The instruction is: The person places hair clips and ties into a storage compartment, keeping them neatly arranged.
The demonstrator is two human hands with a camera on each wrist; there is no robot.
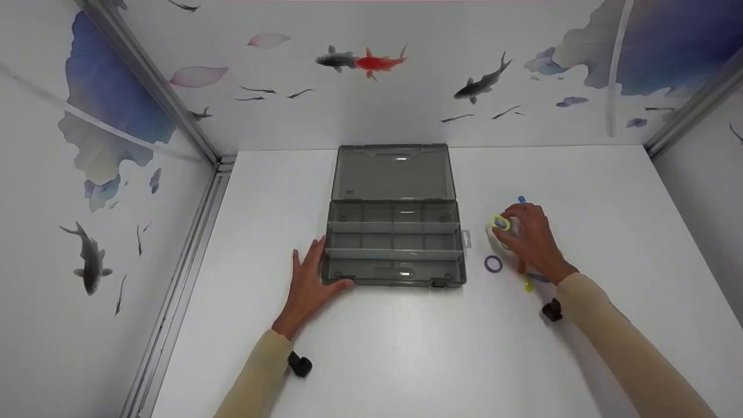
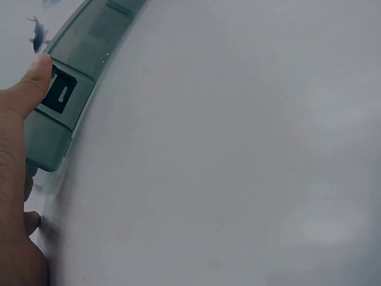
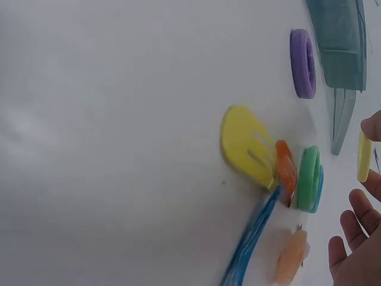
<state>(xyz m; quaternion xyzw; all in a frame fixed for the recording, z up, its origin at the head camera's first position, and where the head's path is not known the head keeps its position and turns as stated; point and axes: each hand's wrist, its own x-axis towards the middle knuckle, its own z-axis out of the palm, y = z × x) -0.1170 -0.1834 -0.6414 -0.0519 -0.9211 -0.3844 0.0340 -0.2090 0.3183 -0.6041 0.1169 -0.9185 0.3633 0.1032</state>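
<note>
A grey see-through compartment box (image 1: 395, 255) lies open at the middle of the white table (image 1: 406, 348), its lid (image 1: 392, 174) laid back. My left hand (image 1: 312, 277) rests flat at the box's front left corner, fingers straight along its side. Its thumb (image 2: 30, 83) touches the front wall beside the black latch (image 2: 59, 95). My right hand (image 1: 529, 237) hovers over a small pile of coloured pieces right of the box. It pinches a yellow ring (image 1: 499, 223) (image 3: 364, 156) between thumb and fingertip.
On the table by the right hand lie a purple ring (image 1: 493, 263) (image 3: 303, 64), a yellow clip (image 3: 244, 146), an orange piece (image 3: 286, 170), a green ring (image 3: 308, 179), a blue strand (image 3: 250, 238) and a peach clip (image 3: 292, 256). Fish-patterned walls enclose three sides.
</note>
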